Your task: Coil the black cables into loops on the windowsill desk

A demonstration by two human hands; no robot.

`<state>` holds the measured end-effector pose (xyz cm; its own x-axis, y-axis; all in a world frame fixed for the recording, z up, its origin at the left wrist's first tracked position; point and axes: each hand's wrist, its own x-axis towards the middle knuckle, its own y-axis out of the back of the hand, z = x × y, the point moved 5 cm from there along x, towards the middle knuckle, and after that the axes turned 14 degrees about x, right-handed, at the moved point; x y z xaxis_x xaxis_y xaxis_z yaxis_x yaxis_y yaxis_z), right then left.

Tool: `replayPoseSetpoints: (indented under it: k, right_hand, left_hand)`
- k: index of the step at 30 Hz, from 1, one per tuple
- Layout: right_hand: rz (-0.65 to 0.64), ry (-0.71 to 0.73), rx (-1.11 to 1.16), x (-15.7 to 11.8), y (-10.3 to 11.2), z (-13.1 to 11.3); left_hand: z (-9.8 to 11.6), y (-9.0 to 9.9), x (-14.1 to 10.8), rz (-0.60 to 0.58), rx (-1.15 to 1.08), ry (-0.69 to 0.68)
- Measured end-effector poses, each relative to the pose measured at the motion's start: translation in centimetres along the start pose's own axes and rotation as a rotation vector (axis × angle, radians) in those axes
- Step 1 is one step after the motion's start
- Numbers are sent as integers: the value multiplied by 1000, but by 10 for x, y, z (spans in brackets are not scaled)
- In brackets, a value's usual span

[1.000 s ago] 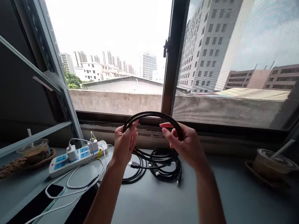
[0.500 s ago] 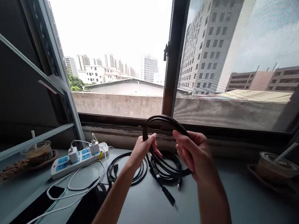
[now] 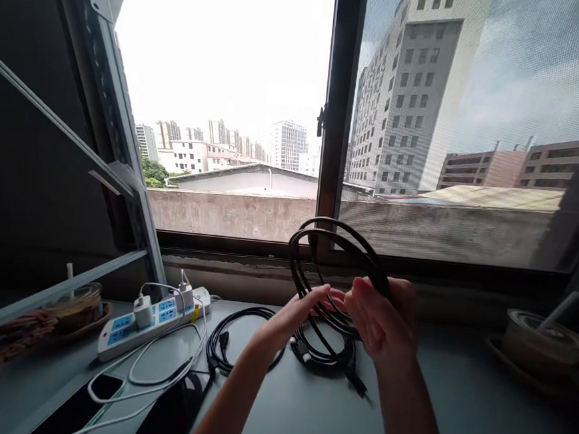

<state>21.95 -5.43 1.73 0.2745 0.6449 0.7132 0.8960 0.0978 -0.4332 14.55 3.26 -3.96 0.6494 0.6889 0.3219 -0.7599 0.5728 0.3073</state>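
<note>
Both hands hold a coiled black cable [image 3: 376,274] in the air above the table, in front of the window. My right hand [image 3: 384,321] is closed around the right side of the loops. My left hand [image 3: 291,321] has the left side of the coil between thumb and fingers; its fingertips are partly hidden behind the cable. One end of a black cable with a dark connector [image 3: 356,385] points down to the right below the hands. Beneath the held coil lies a second black cable coil [image 3: 321,362], partly covered. A third black coil [image 3: 210,352] rests farther left.
A white power strip [image 3: 154,317] with plugged-in chargers and white cords stands on the left of the grey table [image 3: 303,425]. A phone [image 3: 74,407] lies in front of it. Lidded drink cups stand at far left [image 3: 77,304] and far right [image 3: 545,344]. A metal frame [image 3: 141,219] slants at left.
The coil has tilted and its loops have spread apart. Both hands have shifted slightly right and closer together, and the cable's connector end has moved right. The camera view has tipped up a little.
</note>
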Motion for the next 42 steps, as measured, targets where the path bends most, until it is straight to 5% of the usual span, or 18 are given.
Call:
replayPoseSetpoints:
  k: [6, 12, 18, 27, 42]
  right_hand:
    - [89, -42, 139, 14, 9, 7]
    - [188, -169, -127, 12, 10, 4]
    - [131, 121, -485, 6, -4, -12]
    - [-25, 309, -733, 9, -6, -14]
    - [168, 336, -974, 19, 16, -5]
  left_hand:
    - [10, 16, 4, 189, -290, -37]
    - [19, 42, -3, 355, -310, -99]
    - [29, 61, -15, 547, -107, -152]
    - [41, 66, -26, 497, 42, -85]
    - [49, 54, -27, 304, 150, -94]
